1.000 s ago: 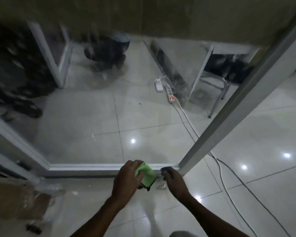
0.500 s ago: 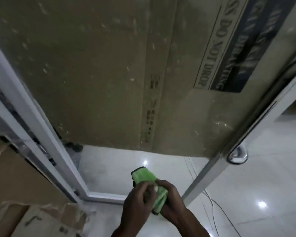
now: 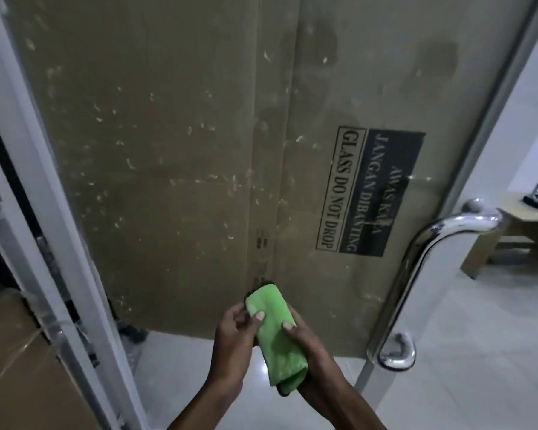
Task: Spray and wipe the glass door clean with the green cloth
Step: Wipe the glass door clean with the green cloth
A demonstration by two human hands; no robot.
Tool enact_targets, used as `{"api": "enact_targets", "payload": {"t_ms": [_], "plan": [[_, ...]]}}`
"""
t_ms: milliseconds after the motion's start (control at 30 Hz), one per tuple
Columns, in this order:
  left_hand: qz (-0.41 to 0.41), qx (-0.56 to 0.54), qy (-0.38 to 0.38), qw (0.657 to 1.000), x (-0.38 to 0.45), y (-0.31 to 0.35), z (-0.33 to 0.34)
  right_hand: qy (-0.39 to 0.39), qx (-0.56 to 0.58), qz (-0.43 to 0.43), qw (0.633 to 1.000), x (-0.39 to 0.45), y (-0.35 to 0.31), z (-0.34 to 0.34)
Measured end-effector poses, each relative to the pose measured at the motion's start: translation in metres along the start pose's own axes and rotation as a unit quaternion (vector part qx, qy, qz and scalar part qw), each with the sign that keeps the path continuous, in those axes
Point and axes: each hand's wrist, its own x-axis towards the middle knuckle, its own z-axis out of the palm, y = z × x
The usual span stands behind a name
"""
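both hands hold the folded green cloth point(image 3: 275, 330) low in front of the glass door point(image 3: 199, 150). left hand point(image 3: 235, 339) pinches its left edge, thumb on top; right hand point(image 3: 311, 346) cups it from under, thumb curled over. door smeared with pale flecks, cardboard sheet point(image 3: 354, 88) behind, steel handle point(image 3: 416, 265) at right.

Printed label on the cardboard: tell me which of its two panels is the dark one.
The right panel, which reads JANGAN DIBANTING in light letters on black. The left panel, GLASS DO NOT DROP, is dark print on bare cardboard.
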Motion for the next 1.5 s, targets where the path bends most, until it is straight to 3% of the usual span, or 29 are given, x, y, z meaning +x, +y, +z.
{"api": "enact_targets", "payload": {"t_ms": [200, 367, 533, 700, 800, 900, 1000, 1100, 1167, 1267, 1367, 1433, 1500], "plan": [[0.051, -0.043, -0.022, 0.998, 0.002, 0.052, 0.017, -0.026, -0.089, -0.055, 0.994, 0.005, -0.049, 0.010], [0.147, -0.042, -0.085, 0.984, 0.023, 0.121, 0.032, -0.010, -0.181, -0.118, 0.976, 0.012, -0.112, 0.041], [0.239, -0.005, -0.138, 0.961, 0.042, 0.183, 0.037, 0.037, -0.320, -0.211, 0.923, 0.025, -0.159, 0.078], [0.330, 0.036, -0.173, 0.927, 0.060, 0.249, 0.035, 0.107, -0.378, -0.314, 0.864, 0.046, -0.206, 0.114], [0.434, 0.129, -0.145, 0.880, 0.072, 0.283, 0.033, 0.161, -0.401, -0.407, 0.805, 0.054, -0.237, 0.126], [0.550, 0.228, -0.107, 0.797, 0.083, 0.317, 0.027, 0.247, -0.408, -0.499, 0.724, 0.054, -0.267, 0.132], [0.646, 0.319, -0.076, 0.690, 0.092, 0.345, 0.026, 0.358, -0.441, -0.578, 0.586, 0.056, -0.306, 0.120], [0.686, 0.376, -0.051, 0.621, 0.106, 0.366, 0.033, 0.451, -0.458, -0.610, 0.463, 0.072, -0.359, 0.087], [0.705, 0.406, -0.034, 0.580, 0.113, 0.376, 0.039, 0.494, -0.464, -0.588, 0.440, 0.080, -0.387, 0.065], [0.719, 0.433, -0.007, 0.545, 0.123, 0.392, 0.050, 0.524, -0.476, -0.550, 0.443, 0.092, -0.409, 0.041], [0.731, 0.452, 0.033, 0.510, 0.128, 0.402, 0.062, 0.549, -0.510, -0.527, 0.401, 0.109, -0.405, 0.041], [0.739, 0.445, 0.072, 0.500, 0.129, 0.403, 0.069, 0.518, -0.539, -0.542, 0.383, 0.122, -0.389, 0.057], [0.746, 0.428, 0.100, 0.501, 0.130, 0.399, 0.074, 0.421, -0.627, -0.572, 0.322, 0.132, -0.362, 0.068]]}}
